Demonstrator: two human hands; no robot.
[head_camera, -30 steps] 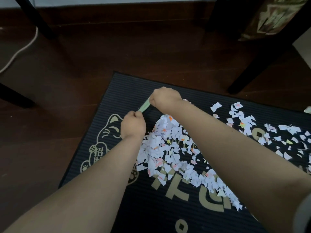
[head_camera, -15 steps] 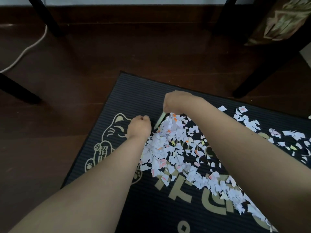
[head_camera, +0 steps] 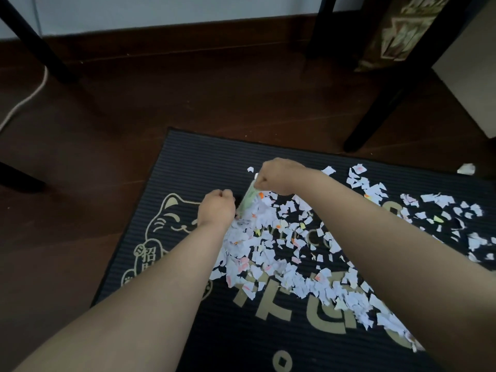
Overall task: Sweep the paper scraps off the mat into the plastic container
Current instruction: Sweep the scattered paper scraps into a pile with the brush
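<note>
Gripping a pale green strip (head_camera: 248,200) by its two ends, the person sets it edge-down on the black welcome mat (head_camera: 188,162), at the far left corner of the main heap of paper scraps (head_camera: 271,253). The right hand (head_camera: 279,175) has its fingers curled down round the strip's far, upper end. The left hand (head_camera: 216,208) is balled in a fist against the near, lower end and seems to grip it, though the hold itself is hidden behind the knuckles. The strip's long axis runs on a slant from the left hand away and rightward to the right hand. The heap lies wholly on its near-right side, touching the blade and trailing off towards the person's right between the two forearms. On the strip's other side the mat shows only its printed gold cat. A drag towards the body and to the right would therefore carry the pile along, judging by that layout. A looser scatter of scraps (head_camera: 440,208) lies beyond the right forearm, well apart from the strip and nearer the right hand than the left. One stray piece (head_camera: 466,168) sits off the mat on the wooden floor (head_camera: 80,162). The plastic container is not in view, so which way the pile must finally go cannot be told. Most of the sweeping looks still to be done.
</note>
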